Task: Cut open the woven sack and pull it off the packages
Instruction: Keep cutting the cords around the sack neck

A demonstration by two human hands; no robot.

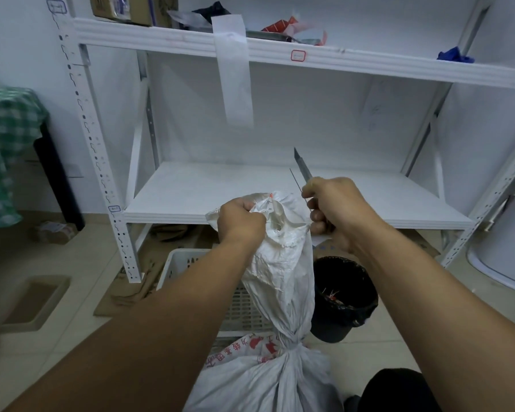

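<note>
The white shelving rack [280, 200] fills the view ahead of you, and below it stands the woven sack [280, 269], the task's own thing. Its full body sits on the floor between your arms, and its long neck is drawn upright in front of the lower shelf. A tight cinch [292, 341] closes that neck low down, so the packages are hidden inside and the sack is not yet opened. Behind the neck is a white slatted crate [182, 263], and just to its right a black bin [344, 295]. Your left hand [240, 223] has its fingers curled hard round the bunched top of the neck and holds it up. Your right hand [336, 209] has its fingers wrapped round the handle of a utility knife [302, 166], whose blade points up and away, clear of the fabric. A thin strand [295, 181] runs up from your right forefinger; what it is cannot be told. The risks lie in the next stroke. Your left fist is close to where the blade would enter, so a slip on the slick weave, or a cut drawn towards that fist, could reach your knuckles. If the neck goes slack, the blade may snag and jump. A cut made below the cinch and pushed deep could slice the packages underneath. Your bare forearms flank the sack, so keep the stroke away from them.
</note>
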